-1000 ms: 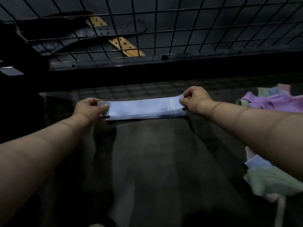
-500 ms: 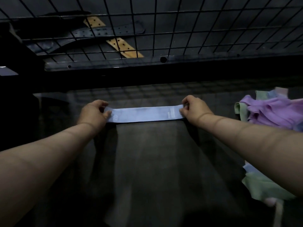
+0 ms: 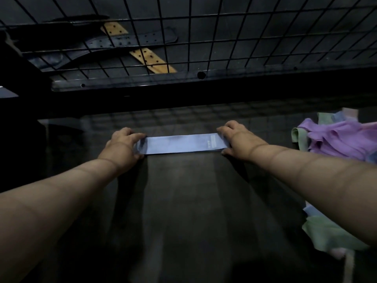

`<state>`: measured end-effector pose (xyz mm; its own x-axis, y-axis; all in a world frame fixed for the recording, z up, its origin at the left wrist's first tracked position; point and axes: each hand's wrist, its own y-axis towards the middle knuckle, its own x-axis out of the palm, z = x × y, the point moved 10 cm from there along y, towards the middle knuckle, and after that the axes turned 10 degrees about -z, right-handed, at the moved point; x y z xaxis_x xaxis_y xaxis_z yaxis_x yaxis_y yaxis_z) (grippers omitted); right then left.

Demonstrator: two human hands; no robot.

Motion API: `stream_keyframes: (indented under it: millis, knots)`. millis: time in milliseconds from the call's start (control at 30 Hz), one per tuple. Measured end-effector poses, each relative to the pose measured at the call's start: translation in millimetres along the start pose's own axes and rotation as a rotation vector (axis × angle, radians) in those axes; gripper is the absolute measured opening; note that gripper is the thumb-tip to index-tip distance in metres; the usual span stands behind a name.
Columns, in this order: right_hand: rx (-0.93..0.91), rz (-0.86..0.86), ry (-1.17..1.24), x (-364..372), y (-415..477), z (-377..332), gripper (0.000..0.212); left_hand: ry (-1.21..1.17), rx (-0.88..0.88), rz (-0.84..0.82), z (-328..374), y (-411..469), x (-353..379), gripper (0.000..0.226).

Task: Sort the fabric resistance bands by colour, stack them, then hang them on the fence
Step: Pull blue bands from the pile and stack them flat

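A light blue fabric band [image 3: 179,144] lies flat and stretched out on the dark table [image 3: 183,201], near its far edge. My left hand [image 3: 122,144] pinches the band's left end. Its right end, which carries a small white label, is held by my right hand [image 3: 234,139]. A black wire-grid fence [image 3: 204,37] rises just behind the table. At the right lies a loose heap of purple bands [image 3: 338,139] with green and pale blue ones mixed in. More green bands [image 3: 330,233] lie at the near right, partly hidden by my right forearm.
Behind the fence lie dark leather belts [image 3: 126,40] and a tan perforated strap [image 3: 151,58]. A dark metal bar [image 3: 142,82] runs along the fence's foot. A black mass fills the far left.
Both hands have lowered the blue band from a slightly raised hold onto the table and drawn it flatter. The heaps at the right have not moved.
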<state>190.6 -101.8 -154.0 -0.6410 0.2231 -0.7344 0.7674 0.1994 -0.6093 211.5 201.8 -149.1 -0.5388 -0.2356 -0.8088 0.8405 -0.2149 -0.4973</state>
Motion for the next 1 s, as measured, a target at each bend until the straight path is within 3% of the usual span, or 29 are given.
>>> stream_keyframes:
  millis: [67, 200, 467, 600, 700, 867, 967, 1000]
  knots:
    - [0.104, 0.056, 0.188, 1.0, -3.2, 12.7, 0.077, -0.124, -0.103, 0.066, -12.5, -5.0, -2.3, 0.072]
    - [0.339, 0.188, 0.499, 8.9, -5.7, 37.3, 0.044, -0.565, -0.489, 0.215, -58.0, -23.8, 6.6, 0.048]
    - [0.495, 0.153, 0.723, 17.2, -1.3, 42.2, 0.027, -0.946, -0.596, 0.158, -54.5, -22.6, 21.4, 0.021]
    - [0.472, 0.117, 0.634, 14.2, -1.0, 34.7, 0.006, -0.974, -0.61, 0.146, -54.0, -19.1, 22.0, 0.021]
    - [0.446, 0.176, 0.586, 2.9, -0.2, 32.6, 0.017, -1.019, -0.6, 0.202, -55.8, -23.5, 19.0, 0.006]
    - [0.397, 0.228, 0.567, -4.1, 8.6, 32.6, 0.016, -1.007, -0.582, 0.204, -60.7, -22.3, 22.5, 0.014]
    - [0.428, 0.205, 0.541, 2.6, 10.9, 37.4, 0.034, -0.851, -0.601, 0.168, -59.3, -22.3, 20.7, 0.007]
    - [0.433, 0.195, 0.538, 2.9, 9.7, 39.3, 0.039, -0.733, -0.61, 0.157, -57.7, -21.3, 16.8, 0.015]
